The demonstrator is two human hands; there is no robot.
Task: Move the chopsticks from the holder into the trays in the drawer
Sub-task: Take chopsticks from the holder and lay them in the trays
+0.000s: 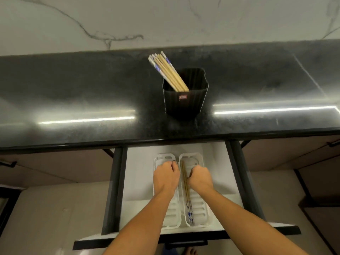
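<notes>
A black ribbed holder stands on the dark counter with several chopsticks leaning out to its upper left. Below it the drawer is pulled open, with two white slotted trays side by side. A pair of chopsticks with blue-patterned ends lies in the right tray. My right hand is above that tray, fingers pinched on the pair's upper part. My left hand hovers over the left tray, fingers curled near its inner rim, nothing visible in it.
The glossy black countertop runs the full width under a marble wall. Dark drawer rails flank the white drawer floor. Closed cabinet fronts with handles sit on both sides, and a bare foot shows on the floor below.
</notes>
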